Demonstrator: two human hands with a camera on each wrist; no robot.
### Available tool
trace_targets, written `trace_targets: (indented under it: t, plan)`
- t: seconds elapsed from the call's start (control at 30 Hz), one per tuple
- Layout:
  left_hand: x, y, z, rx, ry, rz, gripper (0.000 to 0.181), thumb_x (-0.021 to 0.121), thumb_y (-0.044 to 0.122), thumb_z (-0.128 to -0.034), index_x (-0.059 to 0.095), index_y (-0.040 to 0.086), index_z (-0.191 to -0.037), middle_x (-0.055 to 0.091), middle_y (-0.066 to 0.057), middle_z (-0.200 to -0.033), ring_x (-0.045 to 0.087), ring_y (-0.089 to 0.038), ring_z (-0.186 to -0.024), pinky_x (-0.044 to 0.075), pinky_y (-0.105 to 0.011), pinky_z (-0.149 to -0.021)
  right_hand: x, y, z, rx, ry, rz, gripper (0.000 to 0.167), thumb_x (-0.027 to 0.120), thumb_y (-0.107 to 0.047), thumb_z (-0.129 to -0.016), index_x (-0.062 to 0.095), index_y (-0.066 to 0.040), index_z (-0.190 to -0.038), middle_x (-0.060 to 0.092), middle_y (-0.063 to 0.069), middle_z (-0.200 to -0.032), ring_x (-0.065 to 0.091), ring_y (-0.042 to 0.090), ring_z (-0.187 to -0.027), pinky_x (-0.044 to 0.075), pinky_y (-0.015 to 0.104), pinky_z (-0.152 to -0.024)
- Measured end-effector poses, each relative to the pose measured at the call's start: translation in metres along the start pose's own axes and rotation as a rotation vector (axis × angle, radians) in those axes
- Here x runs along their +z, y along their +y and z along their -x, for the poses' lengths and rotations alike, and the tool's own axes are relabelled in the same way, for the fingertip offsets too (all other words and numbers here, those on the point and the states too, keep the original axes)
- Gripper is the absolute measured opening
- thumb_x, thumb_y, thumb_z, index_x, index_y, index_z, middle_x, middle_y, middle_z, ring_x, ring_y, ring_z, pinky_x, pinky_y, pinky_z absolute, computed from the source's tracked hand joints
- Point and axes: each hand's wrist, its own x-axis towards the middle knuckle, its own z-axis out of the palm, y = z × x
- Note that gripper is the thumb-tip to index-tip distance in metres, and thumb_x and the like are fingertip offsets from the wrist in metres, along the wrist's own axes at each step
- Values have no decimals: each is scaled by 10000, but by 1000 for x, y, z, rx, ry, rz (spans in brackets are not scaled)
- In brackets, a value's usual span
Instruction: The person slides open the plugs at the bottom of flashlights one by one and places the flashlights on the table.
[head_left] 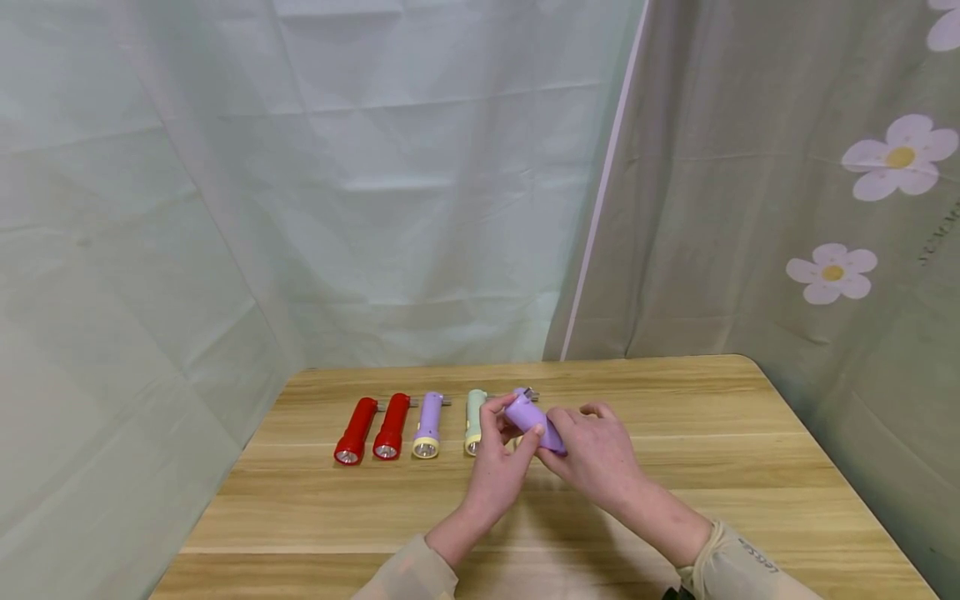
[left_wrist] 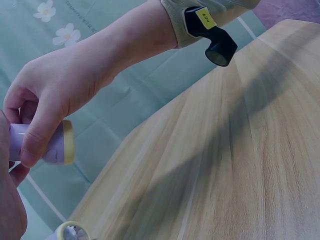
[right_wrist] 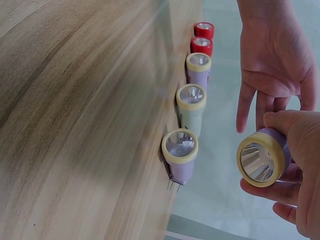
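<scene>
Both hands hold one purple flashlight (head_left: pixel 529 415) above the table, tilted. My left hand (head_left: pixel 498 467) pinches its tail end between thumb and fingers. Around the head end, my right hand (head_left: pixel 597 454) grips the body. The held flashlight's yellow-rimmed lens (right_wrist: pixel 261 159) faces the right wrist camera. Behind the hands, another purple flashlight (right_wrist: pixel 181 155) lies on the table, mostly covered in the head view. Left of it, partly hidden by the left hand, is a pale green flashlight (head_left: pixel 476 410). In the left wrist view, the left hand shows only at the left edge.
Farther left in the row lie a purple flashlight (head_left: pixel 430 421) and two red flashlights, one (head_left: pixel 392 427) beside the other (head_left: pixel 356 431). Metal plug prongs stick out near their tails. A curtain (head_left: pixel 450 208) hangs behind the wooden table (head_left: pixel 337 517).
</scene>
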Motion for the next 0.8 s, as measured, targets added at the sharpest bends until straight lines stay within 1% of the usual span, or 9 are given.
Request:
trace_targets:
  t: [0.43, 0.7, 0.8]
  plan:
    - [-2, -1, -1, 2, -15, 11, 549, 682, 211, -1001, 366, 226, -1449, 571, -112, -1314, 582, -256, -1138, 551, -346, -857, 1, 1, 1, -6, -5, -6, 396, 858, -388, -801, 626, -118, -974, 669, -33, -750, 576, 103, -556, 526, 453, -830]
    - [-2, -2, -1, 2, -21, 20, 561, 674, 199, -1005, 355, 188, -1466, 568, -122, -1309, 586, -262, -1119, 546, -339, -846, 0, 1, 1, 0, -15, -12, 395, 859, -385, -803, 624, -119, -977, 668, -34, -755, 575, 101, -560, 524, 456, -838]
    - [-2, -1, -1, 4, -24, 18, 564, 669, 205, -1008, 349, 176, -1471, 561, -123, -1319, 583, -260, -1124, 535, -343, -867, 0, 1, 1, 0, -15, -13, 397, 861, -385, -802, 625, -120, -980, 669, -34, -756, 576, 101, -563, 524, 455, -837]
